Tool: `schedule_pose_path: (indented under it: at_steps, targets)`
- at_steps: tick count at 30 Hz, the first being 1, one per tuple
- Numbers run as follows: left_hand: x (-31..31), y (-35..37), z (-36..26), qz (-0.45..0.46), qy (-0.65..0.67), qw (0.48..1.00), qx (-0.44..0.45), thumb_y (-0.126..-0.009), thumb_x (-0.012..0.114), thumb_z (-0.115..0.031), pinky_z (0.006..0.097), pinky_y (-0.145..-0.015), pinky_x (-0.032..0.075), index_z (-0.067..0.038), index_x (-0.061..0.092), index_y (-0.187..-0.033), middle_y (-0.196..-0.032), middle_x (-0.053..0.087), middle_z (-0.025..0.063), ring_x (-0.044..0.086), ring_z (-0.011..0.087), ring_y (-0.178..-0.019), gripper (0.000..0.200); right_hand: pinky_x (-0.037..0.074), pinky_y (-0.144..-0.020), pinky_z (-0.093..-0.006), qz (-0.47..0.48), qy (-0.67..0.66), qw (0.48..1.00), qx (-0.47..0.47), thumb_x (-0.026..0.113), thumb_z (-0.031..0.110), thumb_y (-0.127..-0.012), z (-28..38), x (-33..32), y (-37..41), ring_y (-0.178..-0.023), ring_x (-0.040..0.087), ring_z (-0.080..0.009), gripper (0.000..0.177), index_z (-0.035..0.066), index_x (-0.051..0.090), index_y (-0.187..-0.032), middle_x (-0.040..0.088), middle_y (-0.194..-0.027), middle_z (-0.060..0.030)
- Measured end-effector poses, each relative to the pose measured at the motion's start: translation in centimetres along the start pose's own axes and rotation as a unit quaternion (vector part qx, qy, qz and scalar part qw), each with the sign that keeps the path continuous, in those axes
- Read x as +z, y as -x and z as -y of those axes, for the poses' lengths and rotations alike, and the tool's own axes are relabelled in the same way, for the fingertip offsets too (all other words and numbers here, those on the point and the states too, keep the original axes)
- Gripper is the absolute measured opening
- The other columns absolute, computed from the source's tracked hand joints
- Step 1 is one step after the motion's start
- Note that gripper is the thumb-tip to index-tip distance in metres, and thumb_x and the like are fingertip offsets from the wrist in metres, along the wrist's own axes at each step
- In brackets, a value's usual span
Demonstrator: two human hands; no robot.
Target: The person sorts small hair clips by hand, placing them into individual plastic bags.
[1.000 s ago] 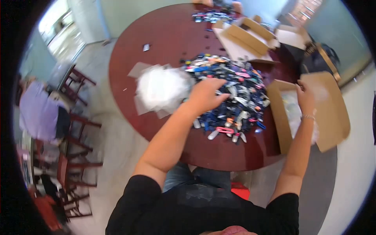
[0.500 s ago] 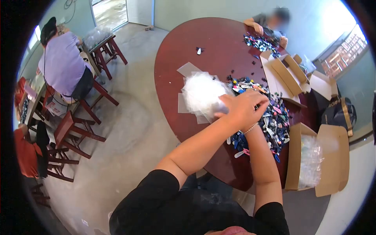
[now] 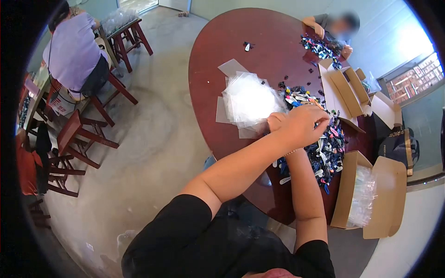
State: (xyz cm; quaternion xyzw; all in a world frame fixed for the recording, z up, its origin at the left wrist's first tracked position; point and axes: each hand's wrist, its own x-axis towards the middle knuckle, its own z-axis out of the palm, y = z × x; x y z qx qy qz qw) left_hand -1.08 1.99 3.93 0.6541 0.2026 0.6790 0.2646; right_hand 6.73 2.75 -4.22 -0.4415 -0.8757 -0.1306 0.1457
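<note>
My forearms cross over the table. My left hand (image 3: 308, 124) is over the heap of small hair clips (image 3: 331, 148), its fingers bent round to the thumb in a pinch; what is between them, if anything, is too small to make out. Partly behind my left forearm, my right hand (image 3: 276, 120) is at the right edge of a pile of clear plastic sleeves (image 3: 252, 99). Its visible fingers look bent together, and whatever they hold is hidden. The clips are black, white, blue and pink.
The dark red table (image 3: 218, 51) carries a few loose clips (image 3: 248, 46). An open carton (image 3: 345, 199) with clear packets stands at right, more cardboard boxes (image 3: 343, 92) behind. Across sits another person (image 3: 324, 28) by a second clip heap (image 3: 320, 48). Wooden stools (image 3: 85, 134) stand left.
The view has shifted, so the table appears higher and farther right. My right hand has drawn back from over the sleeves to their edge. My left hand stays pinched above the clips.
</note>
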Motion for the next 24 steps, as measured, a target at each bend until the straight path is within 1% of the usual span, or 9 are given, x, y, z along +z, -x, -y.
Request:
schedule_pose_path:
  at_steps: [6,8,10,12,14,15,18,19,24]
  targets:
    - [-0.4,-0.4,0.5,0.007,-0.022,0.999,-0.049,-0.079,0.068,-0.012,0.0359,-0.069,0.051,-0.003,0.068,-0.086,-0.083,0.068,0.0121,0.065,0.0301,-0.076,0.011,0.051,-0.073,-0.0392,-0.051,-0.051,0.99,0.117,0.058,0.009,-0.085,-2.7,-4.4,1.9,-0.081,0.063,-0.0274,0.01,0.002,0.065,-0.086,0.065,-0.084,-0.0129]
    - [-0.5,-0.5,1.0,-0.039,-0.034,0.997,-0.06,-0.08,0.068,-0.012,0.0349,-0.07,0.051,-0.003,0.069,-0.088,-0.084,0.068,0.0119,0.066,0.0278,-0.077,0.012,0.051,-0.071,-0.0399,-0.071,-0.062,0.983,0.16,0.058,0.007,-0.085,-3.1,-6.9,2.5,-0.079,0.064,-0.0265,0.01,0.002,0.067,-0.086,0.066,-0.081,-0.0137]
    - [-0.5,-0.7,1.6,-0.034,-0.021,0.996,-0.085,-0.08,0.069,-0.012,0.0339,-0.072,0.051,-0.002,0.069,-0.09,-0.084,0.069,0.0115,0.067,0.0256,-0.078,0.014,0.051,-0.077,-0.0393,-0.045,-0.081,0.971,0.222,0.066,0.003,-0.08,-2.5,-10.2,3.2,-0.087,0.065,-0.0295,0.011,0.001,0.068,-0.09,0.068,-0.091,-0.0149]
    - [-0.1,-0.5,3.0,-0.109,-0.08,0.988,-0.073,-0.083,0.07,-0.019,0.0316,-0.072,0.051,0.001,0.069,-0.09,-0.084,0.069,0.0105,0.066,0.0204,-0.076,0.021,0.051,-0.078,-0.0389,-0.201,-0.078,0.96,0.181,0.069,0.002,-0.078,-3.2,-11.4,4.7,-0.087,0.064,-0.0298,0.01,0.002,0.066,-0.087,0.068,-0.091,-0.013]
    - [-0.9,-0.5,2.7,0.022,-0.043,0.97,-0.238,-0.085,0.072,-0.03,0.0291,-0.071,0.05,0.003,0.068,-0.089,-0.081,0.068,0.0077,0.062,0.0146,-0.073,0.034,0.051,-0.078,-0.0386,-0.252,-0.036,0.95,0.182,0.07,0.0,-0.077,-3.0,-12.2,6.3,-0.087,0.064,-0.0304,0.01,0.001,0.065,-0.086,0.067,-0.093,-0.0119]
    - [-1.2,-0.8,2.5,0.122,0.05,0.924,-0.36,-0.085,0.071,-0.04,0.0262,-0.068,0.048,0.003,0.068,-0.086,-0.078,0.067,0.0053,0.059,0.0104,-0.072,0.043,0.051,-0.079,-0.0375,-0.277,-0.007,0.948,0.157,0.07,-0.002,-0.077,-2.7,-12.7,6.8,-0.088,0.064,-0.03,0.01,0.001,0.066,-0.086,0.068,-0.094,-0.0117]
    - [-0.5,-0.4,2.1,0.266,0.145,0.822,-0.482,-0.086,0.071,-0.04,0.022,-0.055,0.039,0.0,0.068,-0.081,-0.067,0.059,-0.0009,0.05,0.0054,-0.059,0.04,0.051,-0.082,-0.0383,-0.308,0.036,0.942,0.129,0.07,-0.005,-0.075,-1.8,-12.8,8.5,-0.091,0.063,-0.0302,0.014,0.0,0.067,-0.088,0.067,-0.095,-0.0111]
    - [0.1,0.0,1.3,0.259,0.263,0.777,-0.51,-0.087,0.072,-0.032,0.0204,-0.05,0.035,-0.001,0.068,-0.083,-0.065,0.056,-0.0029,0.045,0.003,-0.053,0.031,0.051,-0.081,-0.0394,-0.316,0.041,0.94,0.119,0.069,-0.005,-0.075,-1.9,-12.4,9.4,-0.091,0.063,-0.0303,0.014,0.001,0.067,-0.088,0.067,-0.097,-0.0111]
    - [0.8,0.9,0.9,0.316,0.235,0.8,-0.453,-0.085,0.074,-0.026,0.0191,-0.051,0.036,-0.005,0.072,-0.099,-0.072,0.06,-0.0054,0.048,0.0018,-0.06,0.025,0.05,-0.087,-0.0435,-0.29,0.03,0.951,0.104,0.065,-0.001,-0.079,-2.1,-11.7,10.7,-0.096,0.062,-0.0316,0.013,0.002,0.067,-0.092,0.066,-0.101,-0.0123]
